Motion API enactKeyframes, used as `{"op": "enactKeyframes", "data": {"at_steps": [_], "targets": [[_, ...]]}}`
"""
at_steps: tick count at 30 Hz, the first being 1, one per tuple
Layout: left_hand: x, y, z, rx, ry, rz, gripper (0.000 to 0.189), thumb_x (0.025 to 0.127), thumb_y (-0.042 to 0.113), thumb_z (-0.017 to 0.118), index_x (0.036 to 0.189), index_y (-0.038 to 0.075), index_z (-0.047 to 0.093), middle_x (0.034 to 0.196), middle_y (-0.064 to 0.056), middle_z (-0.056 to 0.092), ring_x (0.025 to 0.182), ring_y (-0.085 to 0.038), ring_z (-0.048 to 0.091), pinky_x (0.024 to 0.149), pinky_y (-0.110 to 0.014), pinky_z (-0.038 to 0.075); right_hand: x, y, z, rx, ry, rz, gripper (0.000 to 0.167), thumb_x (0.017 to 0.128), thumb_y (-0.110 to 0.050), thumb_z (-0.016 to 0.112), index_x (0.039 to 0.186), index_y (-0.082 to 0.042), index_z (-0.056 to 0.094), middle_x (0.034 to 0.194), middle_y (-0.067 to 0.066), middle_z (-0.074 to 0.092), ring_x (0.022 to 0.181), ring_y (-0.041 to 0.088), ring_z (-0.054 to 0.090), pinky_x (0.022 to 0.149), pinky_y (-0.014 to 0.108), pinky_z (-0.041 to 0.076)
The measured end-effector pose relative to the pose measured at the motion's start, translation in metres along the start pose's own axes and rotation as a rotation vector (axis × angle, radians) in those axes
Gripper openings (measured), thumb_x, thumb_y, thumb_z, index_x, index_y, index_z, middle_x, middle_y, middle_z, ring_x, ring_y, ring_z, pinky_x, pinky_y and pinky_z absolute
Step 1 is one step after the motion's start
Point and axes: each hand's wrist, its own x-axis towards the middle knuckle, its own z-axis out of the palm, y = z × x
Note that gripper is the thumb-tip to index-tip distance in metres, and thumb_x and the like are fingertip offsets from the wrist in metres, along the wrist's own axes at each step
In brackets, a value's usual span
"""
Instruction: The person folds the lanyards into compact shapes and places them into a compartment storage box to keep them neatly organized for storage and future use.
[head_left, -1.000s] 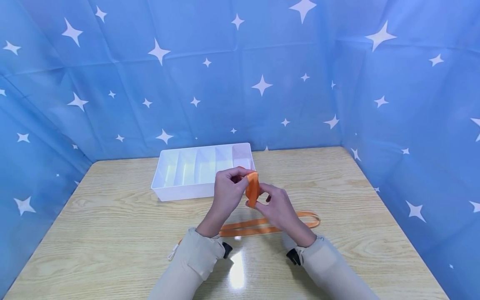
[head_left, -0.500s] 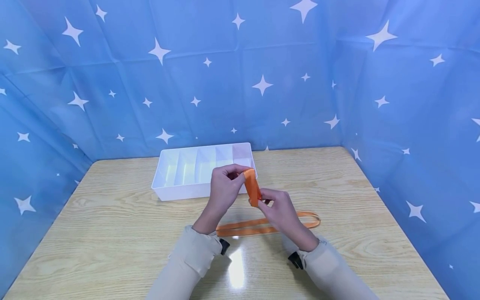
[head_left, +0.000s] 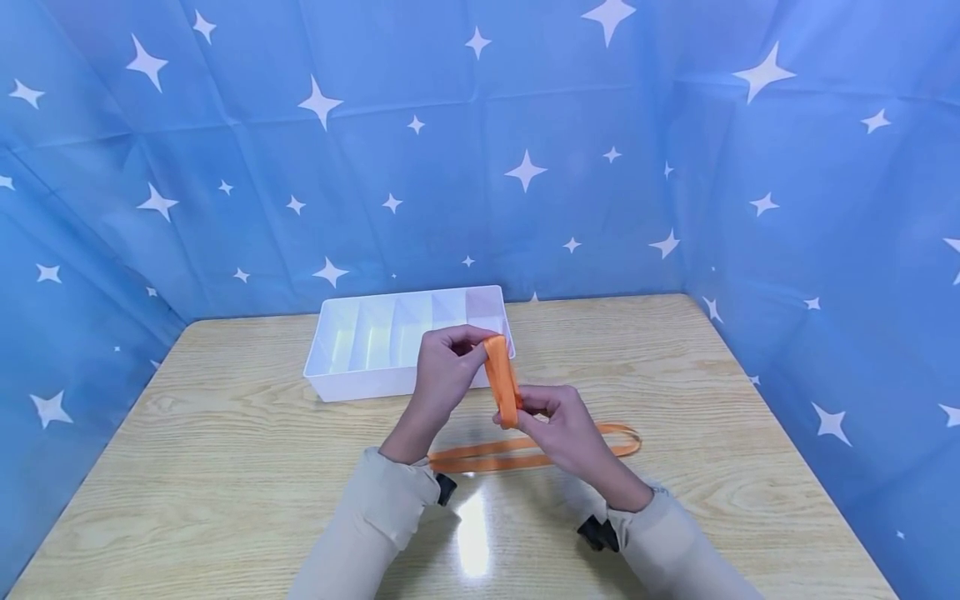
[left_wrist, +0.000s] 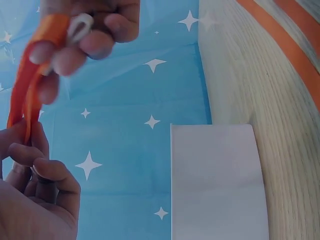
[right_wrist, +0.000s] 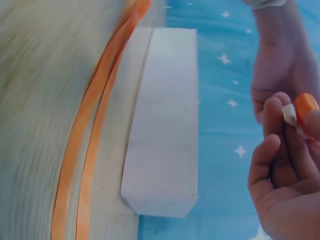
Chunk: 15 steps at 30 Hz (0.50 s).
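Observation:
A folded orange lanyard [head_left: 501, 379] hangs upright between the two hands above the table. My left hand [head_left: 442, 371] pinches its upper end with thumb and fingers. Its lower end is in the grip of my right hand [head_left: 561, 429]. In the left wrist view, a white hook [left_wrist: 81, 26] shows beside the right hand's fingers, next to the orange strap [left_wrist: 20, 90]. The right wrist view shows a white end piece [right_wrist: 289, 114] at those fingers. A second orange lanyard [head_left: 487, 457] lies in a long loop on the table beneath the hands, partly covered by the forearms.
A white tray [head_left: 367, 383] with several compartments stands at the back of the wooden table [head_left: 225, 467], just behind the left hand. Blue curtains [head_left: 420, 158] with white stars enclose the back and sides.
The left hand has shifted slightly left and up, the right hand slightly right and down. The held lanyard is now drawn out longer between them. The one on the table lies still.

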Motion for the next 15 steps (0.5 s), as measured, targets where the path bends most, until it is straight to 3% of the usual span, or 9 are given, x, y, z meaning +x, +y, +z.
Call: {"op": "enactKeyframes", "data": {"at_steps": [10, 15], "targets": [[-0.002, 0.001, 0.001, -0.024, -0.058, -0.082, 0.015, 0.090, 0.000, 0.063, 0.096, 0.000, 0.076, 0.085, -0.006, 0.069, 0.063, -0.014, 0.052, 0.054, -0.022, 0.046, -0.003, -0.011, 0.000, 0.101, -0.033, -0.044, 0.013, 0.091, 0.001, 0.069, 0.102, 0.001, 0.076, 0.091, 0.013, 0.075, 0.081, 0.019, 0.072, 0.077, 0.035, 0.057], [-0.004, 0.001, 0.002, -0.037, -0.122, -0.065, 0.022, 0.089, -0.005, 0.057, 0.101, 0.000, 0.074, 0.091, -0.008, 0.068, 0.061, -0.016, 0.052, 0.054, -0.023, 0.046, -0.004, -0.016, -0.002, 0.109, -0.026, -0.078, 0.013, 0.089, 0.002, 0.071, 0.100, 0.004, 0.076, 0.091, 0.014, 0.075, 0.083, 0.016, 0.069, 0.074, 0.030, 0.056]]}}
